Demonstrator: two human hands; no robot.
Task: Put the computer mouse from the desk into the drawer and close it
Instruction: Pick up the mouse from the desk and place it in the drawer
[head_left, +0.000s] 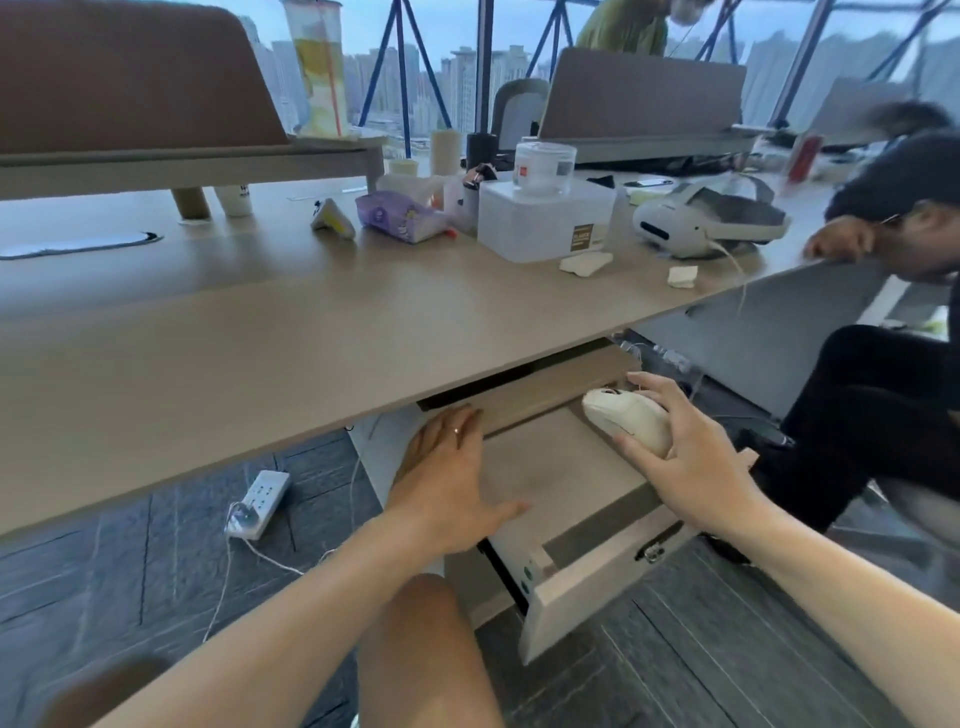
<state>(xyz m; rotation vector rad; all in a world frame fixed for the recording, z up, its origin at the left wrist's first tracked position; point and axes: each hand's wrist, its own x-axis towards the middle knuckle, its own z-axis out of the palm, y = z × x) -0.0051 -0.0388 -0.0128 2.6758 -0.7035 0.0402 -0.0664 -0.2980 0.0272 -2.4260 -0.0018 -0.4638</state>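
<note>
A cream computer mouse (626, 418) is in my right hand (685, 457), held over the far right side of the drawer. The drawer (597, 587) is pulled out from under the desk (260, 332), and its pale bottom shows nothing inside. My left hand (447, 483) lies flat with fingers apart on the drawer's left edge, a ring on one finger. My bare knee (415, 639) shows below, just left of the drawer front.
On the desk stand a white storage box (545, 218) with a jar on top, a purple tissue pack (400, 215) and a white headset (711, 221). A power strip (260, 501) with cables lies on the floor. A person in dark clothes (883, 322) sits close at the right.
</note>
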